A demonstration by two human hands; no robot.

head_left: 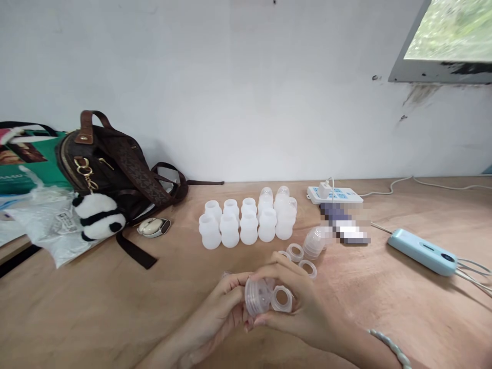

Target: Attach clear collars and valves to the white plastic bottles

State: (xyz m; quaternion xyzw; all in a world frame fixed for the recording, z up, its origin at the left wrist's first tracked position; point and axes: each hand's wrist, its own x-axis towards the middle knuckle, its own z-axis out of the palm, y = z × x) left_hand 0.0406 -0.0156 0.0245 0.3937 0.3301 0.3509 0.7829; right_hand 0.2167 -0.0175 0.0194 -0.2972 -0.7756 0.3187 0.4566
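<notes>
In front of me, my left hand [229,303] and my right hand [294,294] both grip a clear baby bottle top [257,296]. It is tilted on its side, its threaded collar toward my left fingers. My right thumb and fingers curve around it. A loose clear ring [282,299] shows inside the curve of my right hand; whether it touches the hand I cannot tell. Just beyond lie more collar rings [307,268], partly hidden by my right fingers. A clear domed top [313,243] sits beside them. Farther back, white bottles [248,228] stand in rows, several without tops.
On the left are a brown backpack [126,169] with a panda charm [99,217], a plastic bag [49,225] and a computer mouse [154,227]. To the right are a power strip [346,195], a blurred flat object [344,224] and a light blue device [422,251] with cables.
</notes>
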